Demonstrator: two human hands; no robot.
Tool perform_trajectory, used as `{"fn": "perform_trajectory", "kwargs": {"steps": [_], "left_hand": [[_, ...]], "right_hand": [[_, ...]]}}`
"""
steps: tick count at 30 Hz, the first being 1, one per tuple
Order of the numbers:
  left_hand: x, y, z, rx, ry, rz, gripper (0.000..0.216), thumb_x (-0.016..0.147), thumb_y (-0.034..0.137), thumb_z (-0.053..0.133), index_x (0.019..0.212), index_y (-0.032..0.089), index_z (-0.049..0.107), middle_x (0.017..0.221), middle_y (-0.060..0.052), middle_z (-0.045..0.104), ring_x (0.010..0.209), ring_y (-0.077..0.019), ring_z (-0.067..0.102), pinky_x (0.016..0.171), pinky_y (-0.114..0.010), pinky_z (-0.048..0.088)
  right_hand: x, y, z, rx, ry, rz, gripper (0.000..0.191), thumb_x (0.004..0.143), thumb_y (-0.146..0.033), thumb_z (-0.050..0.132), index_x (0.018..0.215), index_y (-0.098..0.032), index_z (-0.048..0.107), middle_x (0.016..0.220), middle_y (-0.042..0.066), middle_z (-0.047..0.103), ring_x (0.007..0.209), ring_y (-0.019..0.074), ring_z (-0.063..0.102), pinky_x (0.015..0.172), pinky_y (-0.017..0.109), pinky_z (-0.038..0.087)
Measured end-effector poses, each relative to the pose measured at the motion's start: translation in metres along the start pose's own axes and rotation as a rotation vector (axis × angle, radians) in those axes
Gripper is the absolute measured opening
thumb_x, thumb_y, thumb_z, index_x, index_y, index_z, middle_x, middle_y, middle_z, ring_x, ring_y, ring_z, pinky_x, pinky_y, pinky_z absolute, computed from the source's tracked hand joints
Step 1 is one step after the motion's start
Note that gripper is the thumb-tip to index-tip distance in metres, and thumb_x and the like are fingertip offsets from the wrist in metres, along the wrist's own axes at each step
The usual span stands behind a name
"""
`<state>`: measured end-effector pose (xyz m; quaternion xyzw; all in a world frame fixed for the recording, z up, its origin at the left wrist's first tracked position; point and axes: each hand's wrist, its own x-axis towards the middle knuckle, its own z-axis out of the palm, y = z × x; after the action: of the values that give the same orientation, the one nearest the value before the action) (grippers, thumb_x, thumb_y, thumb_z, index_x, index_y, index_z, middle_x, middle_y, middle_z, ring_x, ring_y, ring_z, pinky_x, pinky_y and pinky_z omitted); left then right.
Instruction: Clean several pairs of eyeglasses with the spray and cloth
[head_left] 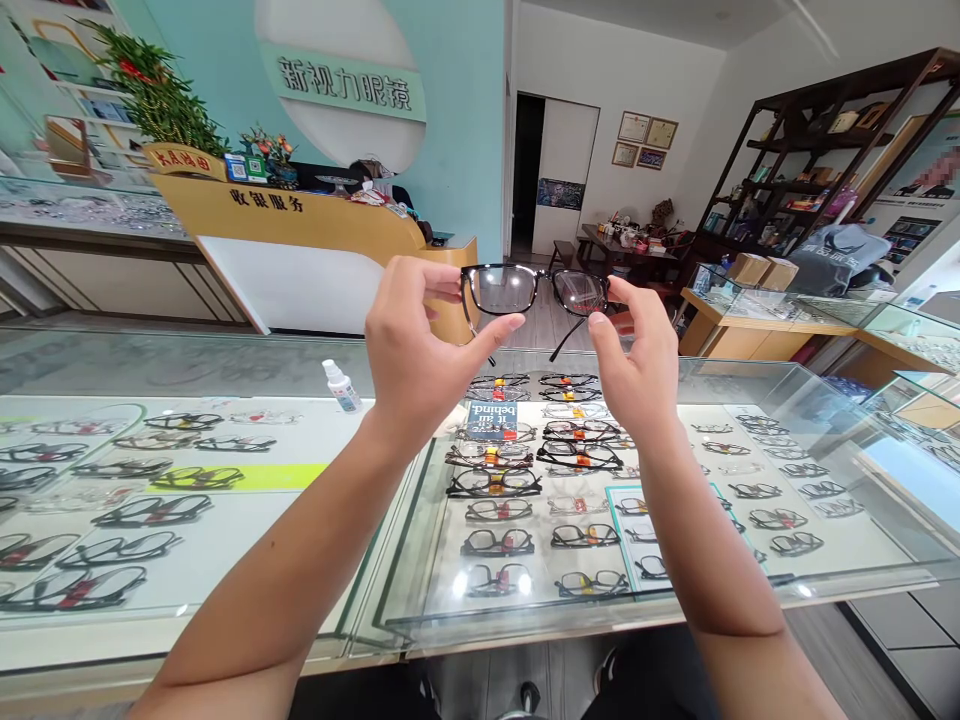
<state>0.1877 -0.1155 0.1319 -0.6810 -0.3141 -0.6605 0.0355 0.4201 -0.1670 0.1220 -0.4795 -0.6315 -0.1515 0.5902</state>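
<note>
A pair of black-framed eyeglasses (541,274) is held up in front of me, above the glass display case. My left hand (420,335) grips its left end between thumb and fingers. On the opposite end, my right hand (637,340) pinches the frame near the hinge. Both lenses are clear, and the temple arms hang down below the rims, partly hidden by my thumbs. Beneath my hands lie several rows of eyeglasses (577,456) inside the case.
The glass display case (405,610) spans the foreground. A small white spray bottle (341,386) stands on its top, left of my left hand. A cashier counter (300,215) is behind on the left, with a plant (154,90). Dark wooden shelves (840,150) rise at the back right.
</note>
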Motion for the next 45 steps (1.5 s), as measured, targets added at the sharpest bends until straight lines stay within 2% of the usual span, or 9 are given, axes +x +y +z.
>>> {"fn": "perform_trajectory", "kwargs": {"steps": [4,10,23,29,32,36,41,45], "left_hand": [[0.0,-0.001,-0.001,0.009,0.007,0.018,0.058,0.08,0.063,0.102,0.113,0.03,0.067,0.108,-0.006,0.073,0.105,-0.031,0.076,0.086,-0.05,0.064],[0.001,-0.002,-0.002,0.012,0.003,0.05,0.064,0.076,0.063,0.104,0.115,0.03,0.067,0.111,-0.007,0.071,0.114,-0.035,0.072,0.099,-0.056,0.063],[0.0,-0.001,0.0,0.054,0.036,0.053,0.064,0.075,0.063,0.104,0.112,0.029,0.065,0.107,-0.006,0.07,0.111,-0.0351,0.073,0.098,-0.054,0.063],[-0.001,-0.004,0.0,0.078,0.02,0.084,0.063,0.08,0.063,0.101,0.116,0.028,0.064,0.109,-0.005,0.07,0.113,-0.0348,0.073,0.097,-0.055,0.063],[0.001,-0.009,0.0,0.058,0.029,0.111,0.06,0.082,0.061,0.1,0.118,0.028,0.066,0.112,-0.005,0.071,0.112,-0.0338,0.074,0.095,-0.055,0.064],[0.004,-0.018,0.0,-0.044,0.006,0.081,0.064,0.083,0.062,0.1,0.128,0.03,0.067,0.123,-0.008,0.072,0.12,-0.0348,0.074,0.096,-0.054,0.066],[0.007,-0.032,0.003,-0.14,0.008,0.054,0.071,0.083,0.066,0.099,0.137,0.033,0.065,0.132,-0.009,0.073,0.13,-0.0362,0.074,0.095,-0.053,0.068],[0.004,-0.042,0.011,-0.242,-0.007,0.049,0.081,0.083,0.07,0.098,0.145,0.035,0.06,0.142,-0.01,0.069,0.138,-0.0366,0.071,0.099,-0.052,0.068]], "right_hand": [[0.0,0.002,0.001,-0.015,0.002,-0.008,0.037,0.111,-0.046,0.06,0.142,-0.028,0.068,0.13,0.012,0.077,0.092,0.0239,0.073,0.09,0.047,0.064],[-0.002,0.003,0.003,-0.017,-0.012,-0.002,0.039,0.109,-0.042,0.061,0.145,-0.027,0.066,0.134,0.012,0.078,0.094,0.025,0.074,0.092,0.05,0.063],[-0.001,0.0,0.003,-0.001,-0.065,0.075,0.039,0.106,-0.04,0.061,0.141,-0.026,0.07,0.135,0.013,0.08,0.097,0.0259,0.074,0.093,0.05,0.061],[0.0,-0.002,0.002,0.013,-0.106,0.124,0.039,0.107,-0.041,0.06,0.141,-0.025,0.071,0.137,0.015,0.079,0.1,0.0283,0.075,0.095,0.053,0.062],[-0.001,0.001,0.003,0.029,-0.102,0.094,0.041,0.109,-0.046,0.061,0.145,-0.028,0.069,0.138,0.014,0.077,0.102,0.0295,0.075,0.096,0.055,0.062],[-0.002,0.004,0.003,0.093,-0.032,-0.02,0.049,0.109,-0.048,0.066,0.155,-0.032,0.064,0.143,0.014,0.075,0.103,0.0293,0.077,0.098,0.057,0.064],[-0.003,0.001,0.002,0.198,-0.047,-0.031,0.062,0.109,-0.049,0.065,0.17,-0.041,0.053,0.166,0.013,0.066,0.122,0.035,0.079,0.101,0.061,0.067],[-0.004,-0.004,0.002,0.258,-0.034,-0.033,0.065,0.108,-0.051,0.067,0.171,-0.043,0.051,0.178,0.011,0.056,0.147,0.0418,0.069,0.105,0.064,0.067]]}}
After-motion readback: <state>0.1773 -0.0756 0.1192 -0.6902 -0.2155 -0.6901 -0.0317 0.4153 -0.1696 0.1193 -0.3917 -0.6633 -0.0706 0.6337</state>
